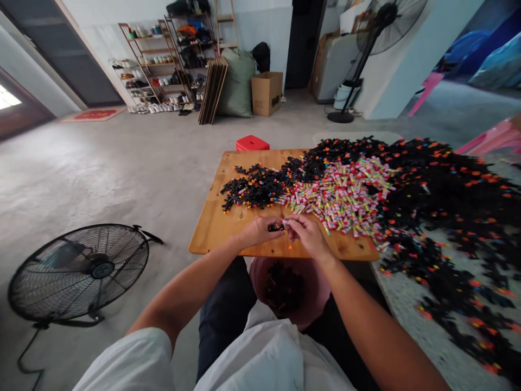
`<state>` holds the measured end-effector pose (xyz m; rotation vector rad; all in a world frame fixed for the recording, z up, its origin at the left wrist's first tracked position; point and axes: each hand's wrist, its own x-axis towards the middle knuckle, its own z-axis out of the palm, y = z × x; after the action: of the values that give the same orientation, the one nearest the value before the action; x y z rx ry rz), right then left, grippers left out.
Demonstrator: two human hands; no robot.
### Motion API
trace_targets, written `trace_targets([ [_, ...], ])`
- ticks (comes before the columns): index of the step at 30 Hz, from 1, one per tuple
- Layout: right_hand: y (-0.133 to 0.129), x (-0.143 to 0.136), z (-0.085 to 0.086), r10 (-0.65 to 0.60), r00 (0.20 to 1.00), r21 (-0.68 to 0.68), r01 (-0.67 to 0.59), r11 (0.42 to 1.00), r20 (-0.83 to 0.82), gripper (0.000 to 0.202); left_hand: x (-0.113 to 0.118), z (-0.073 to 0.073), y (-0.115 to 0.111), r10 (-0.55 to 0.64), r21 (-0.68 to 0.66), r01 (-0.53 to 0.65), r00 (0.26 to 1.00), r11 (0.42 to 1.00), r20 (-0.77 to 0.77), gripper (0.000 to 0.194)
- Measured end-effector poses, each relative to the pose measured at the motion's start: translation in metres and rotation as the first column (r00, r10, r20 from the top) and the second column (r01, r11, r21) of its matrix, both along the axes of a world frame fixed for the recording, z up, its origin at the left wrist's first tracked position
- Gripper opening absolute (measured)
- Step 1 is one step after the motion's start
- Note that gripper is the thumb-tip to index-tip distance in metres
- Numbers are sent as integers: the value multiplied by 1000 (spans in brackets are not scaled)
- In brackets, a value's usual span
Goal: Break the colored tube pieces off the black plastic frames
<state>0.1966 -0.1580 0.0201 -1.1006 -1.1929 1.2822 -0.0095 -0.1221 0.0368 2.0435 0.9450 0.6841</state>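
Note:
Above the near edge of the wooden table (211, 228), my two hands meet. My left hand (259, 231) has its fingers closed around a small black plastic piece (275, 227). In my right hand (305, 232), thumb and fingers pinch a small printed tube (285, 222), its end close to the black piece; whether the two are joined I cannot tell. Just beyond my hands lies a heap of pink, white and green printed tubes (345, 195). To its left is a pile of black plastic pieces (254, 187) with orange, yellow and blue ends.
A pink tub (258, 277) holding black pieces stands between my legs, under the table edge. More black pieces (443, 184) cover the surface to the right. A floor fan (101, 269) stands at left, a red stool (252, 143) behind the table, and a cardboard box (266, 93) farther back.

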Motion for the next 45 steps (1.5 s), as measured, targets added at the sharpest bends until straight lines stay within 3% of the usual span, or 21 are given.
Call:
trace_targets([
  [5, -1, 5, -1, -46, 997, 23, 45, 999, 57, 40, 3, 13, -4, -23, 29, 24, 999, 999, -42, 21],
  [11, -6, 11, 3, -2, 980, 61, -11, 998, 200, 42, 2, 19, -4, -63, 62, 71, 989, 996, -132, 21],
  [15, -11, 14, 11, 29, 934, 50, -51, 997, 357, 37, 3, 11, -4, -56, 97, 75, 982, 992, -178, 21],
  [19, -15, 20, 12, 118, 905, -22, -119, 993, 408, 34, 5, 0, -10, -11, 91, 30, 978, 995, -209, 26],
  [23, -21, 25, 3, 207, 912, -124, -173, 977, 354, 34, 8, -13, -19, -43, 85, 61, 979, 995, -198, 30],
  [28, -39, 27, -12, 194, 916, -208, -125, 970, 351, 35, 13, -27, -31, -124, 121, 159, 959, 980, -253, 23],
  [31, -51, 35, -16, 278, 907, -279, -191, 941, 317, 36, 14, -29, -40, -185, 102, 227, 929, 969, -319, 23],
  [34, -62, 51, -16, 443, 854, -376, -330, 866, 272, 36, 8, -23, -39, -250, 40, 278, 910, 960, -332, 32],
  [36, -65, 61, -13, 549, 777, -446, -392, 805, 309, 34, -1, -17, -24, -169, 69, 200, 934, 977, -314, 35],
  [38, -60, 67, -8, 600, 690, -480, -399, 782, 404, 30, -13, -12, -1, 51, 193, 11, 948, 981, -314, 30],
  [39, -53, 68, -5, 584, 664, -472, -371, 800, 468, 29, -19, -9, 12, 178, 272, -90, 930, 958, -322, 28],
  [42, -21, 60, 4, 323, 621, -321, -118, 940, 715, 33, -28, -5, 49, 425, 434, -259, 836, 863, -347, 30],
  [45, 24, 39, 10, 18, 480, -103, 150, 983, 877, 29, -17, -3, 73, 419, 478, -186, 790, 859, -447, 47],
])
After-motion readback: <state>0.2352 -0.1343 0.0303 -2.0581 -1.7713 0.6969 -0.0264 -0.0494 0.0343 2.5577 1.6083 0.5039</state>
